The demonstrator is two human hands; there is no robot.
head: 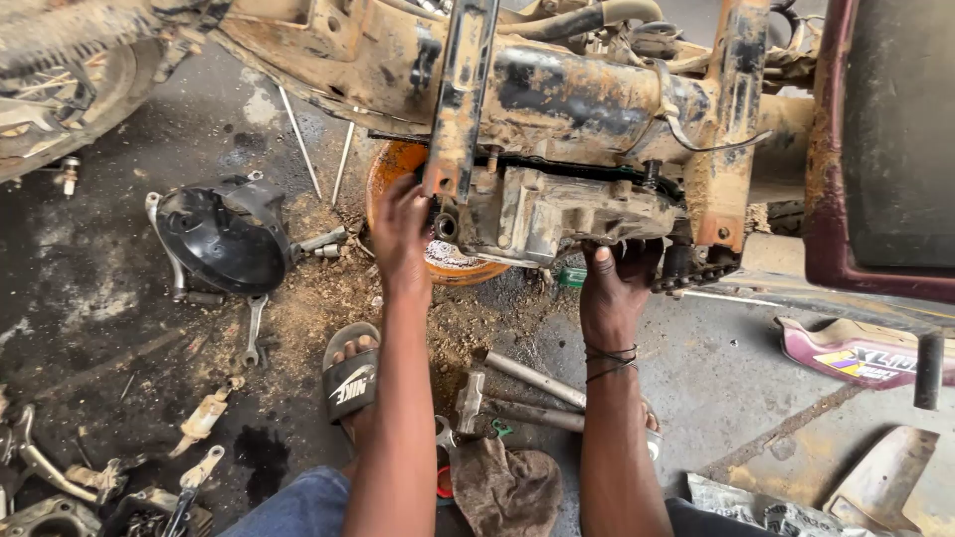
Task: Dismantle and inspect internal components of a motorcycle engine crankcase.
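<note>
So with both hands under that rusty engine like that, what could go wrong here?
Three things, maybe. The engine looks heavy; if it drops, the left hand and right hand beneath it could get crushed. The foot in an open sandal sits near a hammer and scattered parts, so a falling piece could hurt it. The oily floor could cause a slip.

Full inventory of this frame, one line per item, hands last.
engine block: 1, grimy grey, under the rusty frame, centre
frame: 1, rust-orange, across the top
basin: 1, orange, floor behind engine
round cover: 1, black, floor left
spanner: 1, grey, below the cover
hammers: 2, steel, floor between the arms
rag: 1, brown, bottom centre
sandal: 1, black, on foot
left hand: on the engine's left end
right hand: under the engine, thumb up
</note>
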